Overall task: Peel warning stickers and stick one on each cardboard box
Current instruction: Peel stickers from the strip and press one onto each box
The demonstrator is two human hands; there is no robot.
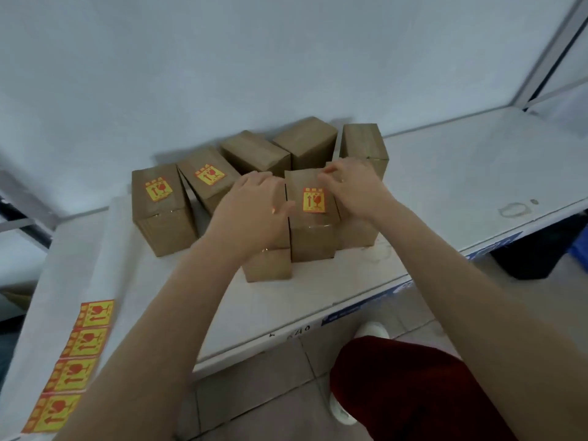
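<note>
Head view: a cluster of brown cardboard boxes stands on a white table [445, 173], towards its far side by the wall.

The centre box [310, 237] carries a yellow-and-red warning sticker [314, 199] on its top and sits between the two hands. The left hand [254, 208] lies palm down on the unlabelled box [267, 265] just left of the centre one. Its fingers are spread and fairly straight, and its thumb reaches towards the centre box's left edge. The right hand [350, 189] lies over the box on the right [356, 233], with its fingertips bent at the far right corner of the centre box. Blur hides whether they grip it or only touch it.

To the left, apart from both hands, stand two more labelled boxes. One is at the far left [162, 224] with its sticker [158, 190], and a tilted one [203, 192] beside it bears another sticker [210, 175]. Behind the hands, three plain boxes [305, 141] stand in a row near the wall.

A strip of unused stickers [76, 354] lies along the table's near left edge, well apart from both hands, beside the left forearm.

A rubber band [512, 209] lies on the table to the right. Below the table edge show a red trouser leg [413, 393] and a white shoe [374, 329] on the tiled floor.
</note>
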